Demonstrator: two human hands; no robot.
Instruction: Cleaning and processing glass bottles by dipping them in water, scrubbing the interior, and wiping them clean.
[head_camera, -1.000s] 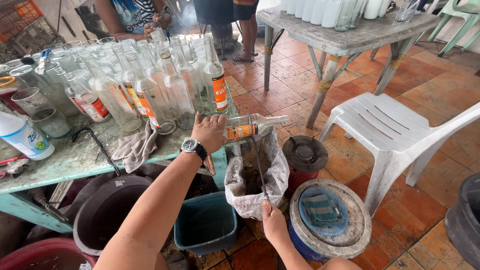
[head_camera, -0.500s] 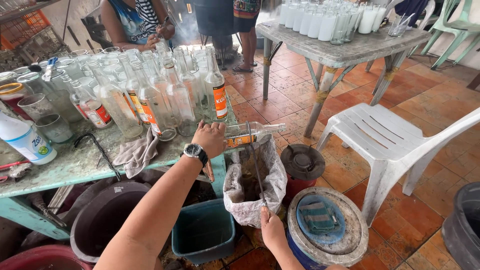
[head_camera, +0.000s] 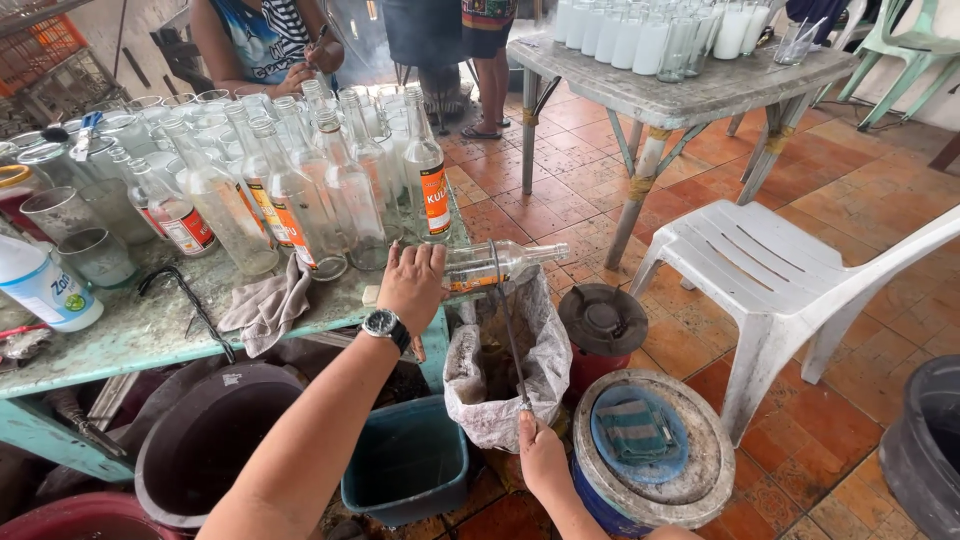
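A clear glass bottle (head_camera: 495, 266) is held flat on its side at the desk (head_camera: 130, 330) edge, neck pointing toward three o'clock, over an open sack (head_camera: 505, 375). It is gripped at its base by the left hand (head_camera: 412, 285), fingers wrapped round it. At six o'clock, a thin blade (head_camera: 510, 335) is pinched in the right hand (head_camera: 540, 455), its tip laid against the bottle's label.
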